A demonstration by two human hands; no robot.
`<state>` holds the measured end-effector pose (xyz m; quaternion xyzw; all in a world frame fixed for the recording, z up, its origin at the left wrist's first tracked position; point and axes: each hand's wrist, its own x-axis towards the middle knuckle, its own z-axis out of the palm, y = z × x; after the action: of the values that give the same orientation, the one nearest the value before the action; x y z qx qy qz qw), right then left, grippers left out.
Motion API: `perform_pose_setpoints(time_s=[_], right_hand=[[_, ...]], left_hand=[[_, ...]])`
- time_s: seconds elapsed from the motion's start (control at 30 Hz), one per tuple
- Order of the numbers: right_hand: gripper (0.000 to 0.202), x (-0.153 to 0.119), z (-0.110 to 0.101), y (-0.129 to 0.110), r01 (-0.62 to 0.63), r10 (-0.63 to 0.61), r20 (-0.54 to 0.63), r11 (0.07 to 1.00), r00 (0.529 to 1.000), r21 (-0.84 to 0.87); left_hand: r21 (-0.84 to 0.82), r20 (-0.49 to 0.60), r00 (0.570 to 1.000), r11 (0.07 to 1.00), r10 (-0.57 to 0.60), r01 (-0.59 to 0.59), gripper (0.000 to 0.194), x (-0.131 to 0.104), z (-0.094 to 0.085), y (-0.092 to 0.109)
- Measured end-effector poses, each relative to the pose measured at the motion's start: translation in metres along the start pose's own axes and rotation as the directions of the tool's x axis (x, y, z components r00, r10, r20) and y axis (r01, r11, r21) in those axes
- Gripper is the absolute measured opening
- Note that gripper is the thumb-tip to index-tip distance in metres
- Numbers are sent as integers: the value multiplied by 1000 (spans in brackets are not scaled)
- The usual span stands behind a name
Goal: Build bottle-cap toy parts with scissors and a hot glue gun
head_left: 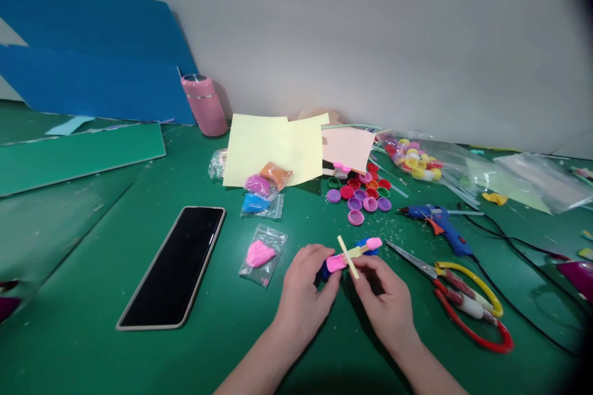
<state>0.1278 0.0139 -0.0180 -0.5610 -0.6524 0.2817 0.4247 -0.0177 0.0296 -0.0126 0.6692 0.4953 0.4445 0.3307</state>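
My left hand (303,284) pinches one end of a small craft piece (336,263), which has pink clay at both ends, a yellowish middle and blue parts below. Across its middle lies a short, pale yellow flat stick (345,250). My right hand (386,296) has thumb and fingers closed at the stick's lower end; part of its grip is hidden. Left of my hands lies a clear bag with pink clay (260,253). Scissors (451,290) with yellow and red handles lie right of my right hand.
A phone (173,271) lies at left. Bottle caps (359,197) are scattered behind my hands, beside a blue glue gun (440,225) with a trailing cord. Farther back are yellow paper (273,145), a pink tumbler (205,108) and a bag of caps (414,160).
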Motion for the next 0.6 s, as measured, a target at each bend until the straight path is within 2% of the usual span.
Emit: perform_pose_setpoints(time_s=[0.2,0.6], right_hand=[[13,0,2,-2,7,-8,33,999,999,41],[12,-3,0,2,-23,19,32,992,999,121]], left_hand=[[-17,48,998,999,-33,34,17,2,5,-2],[-105,-5,1000,994,-17,16,13,0,4,-1]])
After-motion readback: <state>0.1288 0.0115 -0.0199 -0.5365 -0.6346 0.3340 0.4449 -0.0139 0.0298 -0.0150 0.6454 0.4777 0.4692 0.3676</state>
